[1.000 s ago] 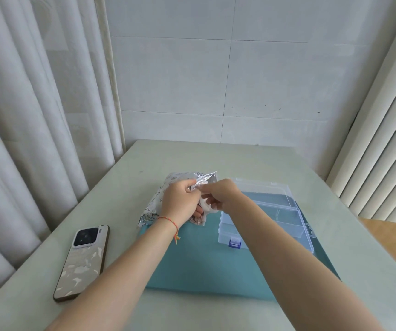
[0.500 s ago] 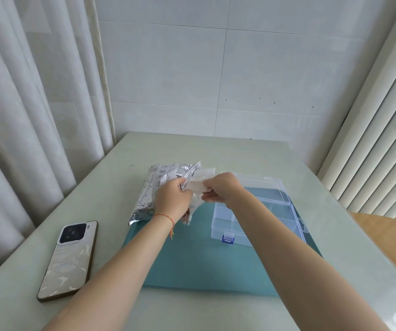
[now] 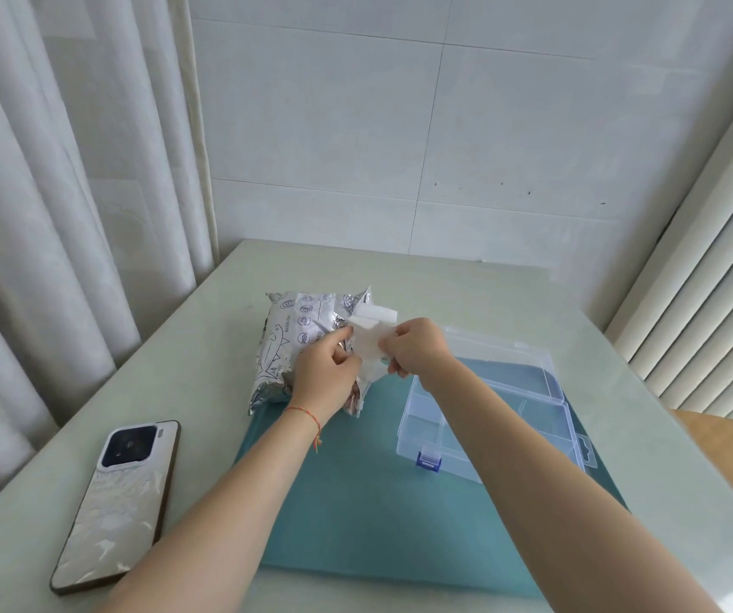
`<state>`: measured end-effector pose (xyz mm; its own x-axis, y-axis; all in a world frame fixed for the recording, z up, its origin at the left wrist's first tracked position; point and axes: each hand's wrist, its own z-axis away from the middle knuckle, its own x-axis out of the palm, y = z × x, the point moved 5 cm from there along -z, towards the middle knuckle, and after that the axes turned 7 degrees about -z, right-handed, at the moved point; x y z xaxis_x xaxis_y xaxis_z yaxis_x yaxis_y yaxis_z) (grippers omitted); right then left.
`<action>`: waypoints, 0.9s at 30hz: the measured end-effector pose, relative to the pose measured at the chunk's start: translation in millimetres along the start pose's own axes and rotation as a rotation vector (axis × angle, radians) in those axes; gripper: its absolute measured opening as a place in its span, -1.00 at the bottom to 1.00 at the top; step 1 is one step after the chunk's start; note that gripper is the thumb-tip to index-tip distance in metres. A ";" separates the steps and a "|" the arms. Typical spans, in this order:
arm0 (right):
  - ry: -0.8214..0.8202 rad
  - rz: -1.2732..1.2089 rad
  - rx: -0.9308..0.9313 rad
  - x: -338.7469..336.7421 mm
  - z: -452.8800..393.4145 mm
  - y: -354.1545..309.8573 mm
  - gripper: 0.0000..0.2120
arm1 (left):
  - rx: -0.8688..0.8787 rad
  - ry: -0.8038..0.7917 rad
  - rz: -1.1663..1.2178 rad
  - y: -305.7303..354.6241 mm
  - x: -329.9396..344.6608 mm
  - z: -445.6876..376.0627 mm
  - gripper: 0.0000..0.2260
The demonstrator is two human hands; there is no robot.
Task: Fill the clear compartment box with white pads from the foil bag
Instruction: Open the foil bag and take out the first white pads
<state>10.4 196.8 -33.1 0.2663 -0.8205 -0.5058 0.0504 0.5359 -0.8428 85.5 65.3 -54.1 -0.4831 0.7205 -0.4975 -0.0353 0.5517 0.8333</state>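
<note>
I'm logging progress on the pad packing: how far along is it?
Early. Done: the box lies open on the mat, and its visible compartments look unfilled. In hand: the left hand holds the foil bag while the right hand pinches white pads drawn from it. Left: placing these pads and filling every compartment.

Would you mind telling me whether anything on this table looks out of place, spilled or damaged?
Nothing stands out. The foil bag is crumpled, as an opened bag would be; the clear compartment box lies open and level on the teal mat. The only item unrelated to the task is a phone near the table's left edge.
</note>
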 end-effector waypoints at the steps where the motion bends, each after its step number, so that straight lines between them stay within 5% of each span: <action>1: -0.013 0.016 0.007 -0.6 -0.4 0.3 -0.79 | 0.000 0.019 0.016 1.9 -2.4 0.6 -0.58; 13: -0.279 0.287 0.049 -9.1 13.9 -6.0 -0.89 | 0.131 0.283 0.041 36.6 -26.0 25.5 -0.67; 20: -0.382 0.341 -0.045 -16.1 36.5 -9.6 -0.84 | 0.224 0.200 -0.086 46.1 -23.0 34.0 -0.72; 27: -0.456 0.387 -0.041 -57.9 52.1 -0.2 -0.80 | 0.126 0.044 -0.234 39.3 -21.3 35.1 -0.79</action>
<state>45.1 254.6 5.9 0.6444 -0.3944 -0.6552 -0.1672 0.7634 -0.6239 125.2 86.4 -19.2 -0.5125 0.5498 -0.6596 -0.0424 0.7510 0.6590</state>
